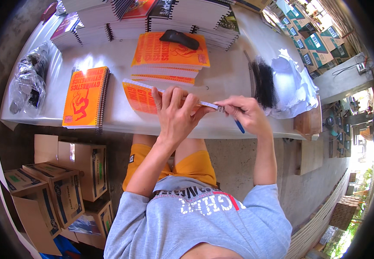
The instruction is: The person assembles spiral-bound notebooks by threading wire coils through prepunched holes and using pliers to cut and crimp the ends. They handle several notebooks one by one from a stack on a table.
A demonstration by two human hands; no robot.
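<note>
My left hand (176, 112) grips an orange-covered notebook (139, 98), held tilted on edge over the near side of the table. The fingers lie over its top and the thumb is near the bound end. A spiral binding coil (220, 108) sticks out at the notebook's right end. Around a blue-handled hand tool (239, 126), my right hand (248, 114) is closed right at that coil end. The tool's working end is hidden by the fingers. Just beyond, a stack of orange notebooks (169, 56) carries a black object (179, 39). To the left, spiral-bound orange notebooks (83, 99) are piled up.
Black spiral coils (263, 82) lie right of my hands, beside crumpled white sheeting (292, 88). Tall piles of bound books (152, 23) line the table's far side. A clear plastic bag (29, 82) sits far left. Cardboard boxes (59, 190) stand on the floor, lower left.
</note>
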